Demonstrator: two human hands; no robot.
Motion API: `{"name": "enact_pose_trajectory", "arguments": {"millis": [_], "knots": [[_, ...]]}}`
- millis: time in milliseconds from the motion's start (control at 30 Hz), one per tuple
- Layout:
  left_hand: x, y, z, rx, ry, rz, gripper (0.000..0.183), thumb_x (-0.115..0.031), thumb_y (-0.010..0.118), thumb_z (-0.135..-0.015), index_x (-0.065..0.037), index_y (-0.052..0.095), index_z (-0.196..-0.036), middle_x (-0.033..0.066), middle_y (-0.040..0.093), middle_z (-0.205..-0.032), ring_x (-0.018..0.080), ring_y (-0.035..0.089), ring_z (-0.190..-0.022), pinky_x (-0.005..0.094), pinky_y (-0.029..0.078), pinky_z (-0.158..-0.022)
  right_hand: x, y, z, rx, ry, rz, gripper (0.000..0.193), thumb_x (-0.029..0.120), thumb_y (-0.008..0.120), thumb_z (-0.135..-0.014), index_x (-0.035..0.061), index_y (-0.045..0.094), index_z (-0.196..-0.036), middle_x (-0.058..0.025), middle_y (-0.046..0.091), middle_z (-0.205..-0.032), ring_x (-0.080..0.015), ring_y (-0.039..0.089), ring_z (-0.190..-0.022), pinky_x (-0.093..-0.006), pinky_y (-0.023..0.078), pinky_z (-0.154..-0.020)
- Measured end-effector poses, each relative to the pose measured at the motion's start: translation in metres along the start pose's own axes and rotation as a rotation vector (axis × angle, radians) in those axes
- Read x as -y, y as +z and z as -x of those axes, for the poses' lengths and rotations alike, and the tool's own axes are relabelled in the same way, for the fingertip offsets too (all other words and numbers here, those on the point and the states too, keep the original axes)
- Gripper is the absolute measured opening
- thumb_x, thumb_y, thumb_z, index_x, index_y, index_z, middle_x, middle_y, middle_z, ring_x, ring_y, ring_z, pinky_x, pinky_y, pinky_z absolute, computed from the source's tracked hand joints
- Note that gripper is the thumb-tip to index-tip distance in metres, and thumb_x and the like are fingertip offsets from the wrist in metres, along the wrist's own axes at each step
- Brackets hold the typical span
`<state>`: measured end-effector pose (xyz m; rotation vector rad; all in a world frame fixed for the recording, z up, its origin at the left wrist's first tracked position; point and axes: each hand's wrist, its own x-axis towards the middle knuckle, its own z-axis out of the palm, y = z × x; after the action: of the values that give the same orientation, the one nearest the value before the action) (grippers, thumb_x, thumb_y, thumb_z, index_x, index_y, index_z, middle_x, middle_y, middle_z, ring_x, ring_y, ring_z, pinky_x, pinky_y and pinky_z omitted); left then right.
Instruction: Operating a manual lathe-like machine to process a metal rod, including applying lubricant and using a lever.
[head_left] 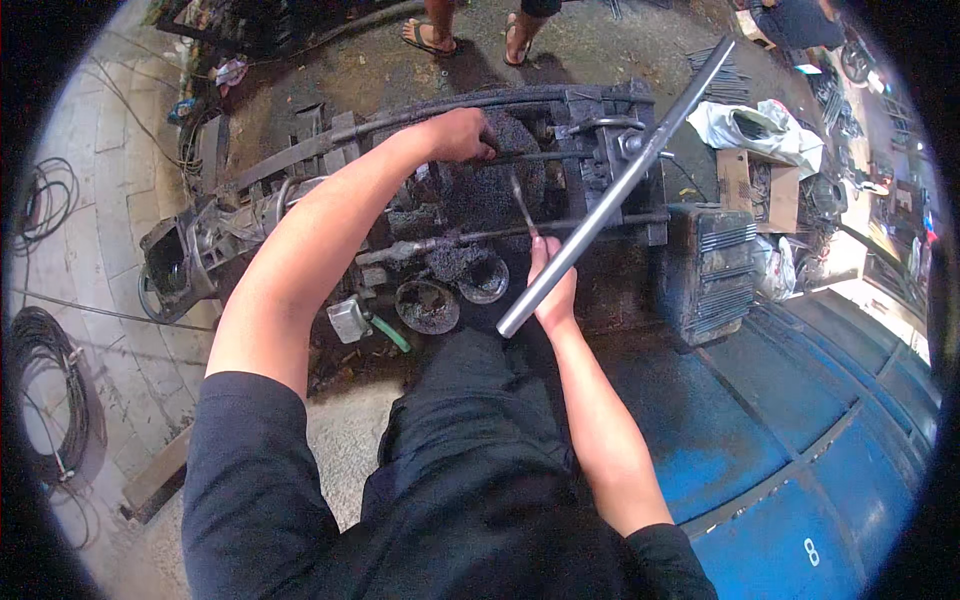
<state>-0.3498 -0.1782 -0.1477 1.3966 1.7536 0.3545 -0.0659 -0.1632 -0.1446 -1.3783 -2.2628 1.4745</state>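
Observation:
My left hand (460,135) reaches over a dark, greasy machine (600,160), its fingers curled down at the edge of a heap of dark grit (490,185). Whatever those fingers hold, if anything, is hidden. Nearer to me, my right hand (556,290) grips a thin metal rod (524,207), which points up and away toward the heap. A long, smooth steel bar (618,190) slants across in front of the right hand; I cannot tell whether they touch. Below the heap are two round cups (428,306) coated with dark grit.
Beside the cups lies a pale metal block (348,320) near a green handle (391,334). Blue metal panels (770,400) fill the right, beside a stack of dark bars (710,270). A cardboard box (757,185) stands beyond. Another person's sandalled feet (430,38) show at the far side. Coiled cable (48,380) lies left.

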Motion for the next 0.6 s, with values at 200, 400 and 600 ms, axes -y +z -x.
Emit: {"name": "enact_pose_trajectory", "arguments": {"millis": [200, 400, 600], "knots": [[-0.01, -0.002, -0.004, 0.0, -0.009, -0.064, 0.028, -0.023, 0.065, -0.082, -0.004, 0.068, -0.103, 0.0199, 0.068, -0.092, 0.0352, 0.065, -0.086, 0.0416, 0.05, -0.079, -0.005, 0.004, -0.029, -0.099, -0.089, 0.012, 0.028, 0.023, 0.045, -0.099, -0.0011, 0.056, -0.09, -0.0175, 0.052, -0.07, -0.0285, 0.052, -0.067, -0.0393, 0.043, -0.066], [0.007, 0.006, -0.003, -0.039, -0.008, -0.034, 0.028, -0.024, 0.065, -0.082, -0.001, 0.067, -0.098, 0.0219, 0.067, -0.09, 0.0344, 0.065, -0.083, 0.0423, 0.05, -0.078, -0.009, 0.003, -0.025, -0.061, -0.035, 0.01, 0.03, 0.024, 0.045, -0.099, -0.0008, 0.056, -0.088, -0.0144, 0.052, -0.069, -0.0245, 0.05, -0.065, -0.0375, 0.042, -0.066], [-0.011, -0.003, -0.007, 0.034, -0.056, 0.041, 0.028, -0.023, 0.065, -0.082, -0.001, 0.067, -0.1, 0.0211, 0.067, -0.086, 0.0353, 0.065, -0.084, 0.0416, 0.05, -0.079, -0.026, -0.002, -0.02, 0.029, -0.018, 0.024, 0.03, 0.027, 0.046, -0.099, 0.001, 0.058, -0.089, -0.02, 0.057, -0.075, -0.0331, 0.058, -0.072, -0.0416, 0.044, -0.066]]}}
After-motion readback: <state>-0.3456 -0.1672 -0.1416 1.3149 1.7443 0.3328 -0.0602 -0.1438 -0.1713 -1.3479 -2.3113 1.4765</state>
